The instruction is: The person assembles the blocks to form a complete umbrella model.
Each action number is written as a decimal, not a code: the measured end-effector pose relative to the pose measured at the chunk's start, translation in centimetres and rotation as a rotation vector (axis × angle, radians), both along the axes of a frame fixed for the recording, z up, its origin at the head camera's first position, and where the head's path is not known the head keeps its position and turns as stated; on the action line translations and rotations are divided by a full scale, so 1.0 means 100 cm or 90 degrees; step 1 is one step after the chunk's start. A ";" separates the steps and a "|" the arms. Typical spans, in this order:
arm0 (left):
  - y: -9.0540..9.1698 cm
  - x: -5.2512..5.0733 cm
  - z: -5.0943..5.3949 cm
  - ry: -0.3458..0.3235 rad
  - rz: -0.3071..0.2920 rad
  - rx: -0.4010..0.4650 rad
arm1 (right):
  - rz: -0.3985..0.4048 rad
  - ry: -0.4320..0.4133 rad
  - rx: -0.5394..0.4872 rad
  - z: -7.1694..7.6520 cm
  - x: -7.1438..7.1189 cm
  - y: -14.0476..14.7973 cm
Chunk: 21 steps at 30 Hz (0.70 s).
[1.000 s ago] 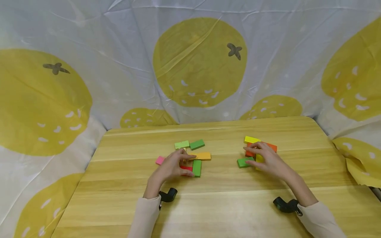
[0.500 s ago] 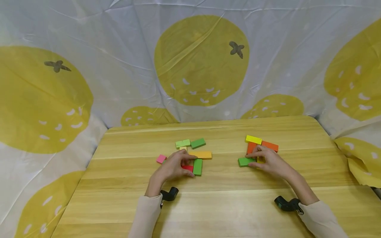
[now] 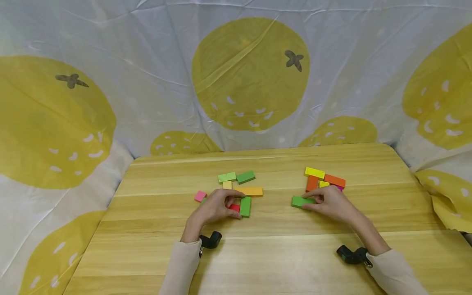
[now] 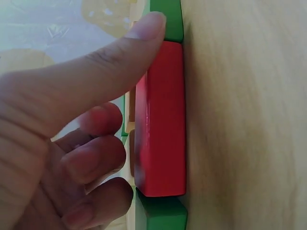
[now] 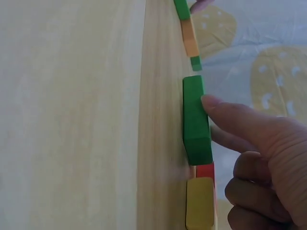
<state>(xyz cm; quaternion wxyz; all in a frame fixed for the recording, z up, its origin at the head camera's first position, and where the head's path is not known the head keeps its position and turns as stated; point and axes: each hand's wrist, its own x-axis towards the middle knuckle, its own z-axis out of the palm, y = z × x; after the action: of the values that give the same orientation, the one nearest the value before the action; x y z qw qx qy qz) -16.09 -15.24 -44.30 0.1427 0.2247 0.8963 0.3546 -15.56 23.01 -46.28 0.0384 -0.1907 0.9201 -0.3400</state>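
My left hand (image 3: 214,209) is at the left group of wooden blocks, thumb and index finger at the two ends of a green block (image 3: 245,207). A red block (image 4: 165,120) lies against that block, partly under my hand in the head view. On the right, my right hand (image 3: 333,203) pinches another green block (image 3: 298,201) between thumb and index finger. In the right wrist view this green block (image 5: 195,120) lies flat, its right end near a yellow block (image 5: 200,203). My right hand hides part of the right group.
Around the left hand lie orange (image 3: 252,191), pale yellow (image 3: 227,185), light green (image 3: 227,177), dark green (image 3: 246,177) and pink (image 3: 200,196) blocks. Behind the right hand are yellow (image 3: 314,173), orange-red (image 3: 334,180) and magenta (image 3: 339,188) blocks. A patterned cloth (image 3: 162,82) hangs behind the wooden table (image 3: 273,262).
My right hand has closed its fingertips on the green block and slid it slightly left, away from the right group. The left hand stays in place.
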 end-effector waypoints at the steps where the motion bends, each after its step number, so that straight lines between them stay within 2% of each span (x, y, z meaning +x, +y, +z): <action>1: 0.000 0.000 0.000 -0.004 0.002 0.003 | -0.001 -0.002 -0.002 0.000 0.000 -0.001; 8: 0.001 0.001 -0.001 -0.017 0.013 0.001 | 0.000 -0.005 -0.014 -0.001 0.003 -0.007; 14: 0.003 0.001 -0.001 -0.019 0.010 -0.006 | 0.015 0.013 0.012 0.000 0.003 -0.005; 17: 0.004 0.000 -0.001 -0.024 0.004 -0.004 | 0.053 -0.017 -0.005 0.000 0.002 -0.002; 21: 0.005 0.000 -0.002 -0.020 -0.002 -0.009 | 0.154 -0.089 -0.061 -0.001 0.000 0.004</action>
<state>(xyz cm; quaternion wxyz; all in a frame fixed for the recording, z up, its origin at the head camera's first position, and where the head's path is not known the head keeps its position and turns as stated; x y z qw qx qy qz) -16.06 -14.70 -44.48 0.1592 0.2193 0.8962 0.3514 -15.52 23.38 -46.36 0.1341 -0.2775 0.8682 -0.3890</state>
